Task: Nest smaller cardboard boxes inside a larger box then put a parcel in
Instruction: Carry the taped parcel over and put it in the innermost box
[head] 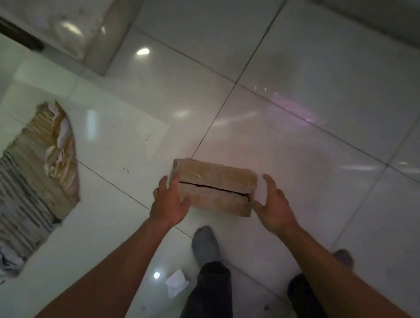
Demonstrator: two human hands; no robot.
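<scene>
A small brown cardboard box (pixel 215 186), closed with a dark slit between its top flaps, lies on the white tiled floor in front of me. My left hand (pixel 170 200) rests against the box's left end, fingers spread along its side. My right hand (pixel 275 205) is at the box's right end with fingers apart, its thumb near the lower right corner; whether it touches the box I cannot tell. A larger torn cardboard box (pixel 39 176) with crumpled white paper inside lies at the left edge of the view.
My feet in grey socks (pixel 204 244) stand just behind the small box. A crumpled scrap of white paper (pixel 176 282) lies on the floor near my left foot. A pale cabinet or wall corner (pixel 99 36) rises at the upper left. Glossy floor tiles (pixel 324 115) stretch ahead and right.
</scene>
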